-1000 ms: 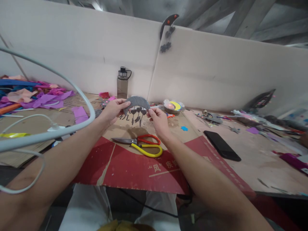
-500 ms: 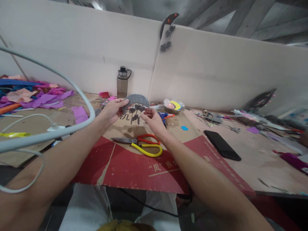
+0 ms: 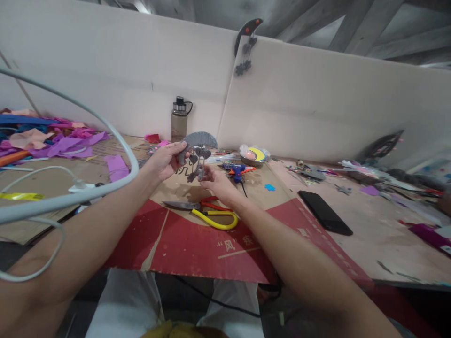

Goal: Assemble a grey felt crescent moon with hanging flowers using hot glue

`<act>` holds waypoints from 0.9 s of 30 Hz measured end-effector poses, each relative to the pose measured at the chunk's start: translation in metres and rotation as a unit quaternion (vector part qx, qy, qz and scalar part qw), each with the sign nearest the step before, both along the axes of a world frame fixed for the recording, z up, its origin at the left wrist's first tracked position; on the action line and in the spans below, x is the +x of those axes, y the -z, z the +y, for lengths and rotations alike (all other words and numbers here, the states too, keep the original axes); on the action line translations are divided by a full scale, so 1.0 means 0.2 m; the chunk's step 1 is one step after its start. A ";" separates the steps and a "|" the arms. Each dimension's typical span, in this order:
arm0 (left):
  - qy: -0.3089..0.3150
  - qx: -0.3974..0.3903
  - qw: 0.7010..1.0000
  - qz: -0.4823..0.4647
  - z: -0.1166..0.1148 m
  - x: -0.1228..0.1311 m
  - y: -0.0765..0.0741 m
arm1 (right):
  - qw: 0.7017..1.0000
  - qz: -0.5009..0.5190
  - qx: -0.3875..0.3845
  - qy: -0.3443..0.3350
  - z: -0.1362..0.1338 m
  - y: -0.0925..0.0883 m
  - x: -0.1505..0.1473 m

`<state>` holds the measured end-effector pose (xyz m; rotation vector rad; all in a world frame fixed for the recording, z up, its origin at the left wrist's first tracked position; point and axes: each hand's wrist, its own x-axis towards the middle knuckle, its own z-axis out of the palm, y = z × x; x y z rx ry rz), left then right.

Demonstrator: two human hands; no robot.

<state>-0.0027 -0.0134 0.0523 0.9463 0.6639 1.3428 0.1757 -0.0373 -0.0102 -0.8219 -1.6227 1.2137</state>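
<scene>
- Clock positions: I read them through the head camera, taking as the dial's centre the scissors (image 3: pixel 196 206), with pointed metal blades and looped red and yellow handles.
- Grey crescent (image 3: pixel 200 139): at 12 o'clock, held above the cardboard; its surface looks fibrous and matte, its outline a curved arch.
- Heart pendants (image 3: pixel 206 153): dark, rounded, hung on thin strands beneath the arch; smaller shapes dangle lower down.
- Left hand (image 3: pixel 164 162): at 11 o'clock, I have the crescent's left horn pinched between thumb and fingers.
- Right hand (image 3: pixel 220 187): at 1 o'clock, my fingertips lie at the lowest pendants, fingers close together; whether they grip one I cannot tell.
- Cardboard (image 3: pixel 183 244): brown, with a glossy red printed band running beneath the scissors.
- Glue gun (image 3: pixel 238 173): blue, between 1 and 2 o'clock.
- Flower cut-out (image 3: pixel 270 188): flat, bright blue, between 2 and 3 o'clock.
- Phone (image 3: pixel 326 213): smooth black slab, 3 o'clock.
- Scraps (image 3: pixel 52 141): crumpled, purple, pink and blue, 10 o'clock.
</scene>
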 end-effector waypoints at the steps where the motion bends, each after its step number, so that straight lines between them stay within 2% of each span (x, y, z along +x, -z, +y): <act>1: 0.002 0.002 1.000 -0.002 0.00 0.00 0.00 | 1.000 0.010 -0.011 -0.010 -0.01 -0.01 0.00; 5: 0.004 0.011 1.000 0.001 0.00 0.00 0.00 | 0.999 0.006 -0.030 -0.017 -0.03 -0.04 0.00; 10: -0.006 0.003 1.000 0.000 0.00 0.00 0.01 | 1.000 -0.007 -0.022 -0.011 -0.02 -0.03 0.00; 24: -0.034 -0.020 0.999 -0.016 -0.01 0.00 -0.02 | 0.997 0.015 -0.018 0.069 0.00 0.00 0.01; 27: -0.047 -0.021 0.999 -0.011 -0.02 0.00 -0.03 | 0.996 0.039 -0.043 0.069 0.01 -0.01 0.01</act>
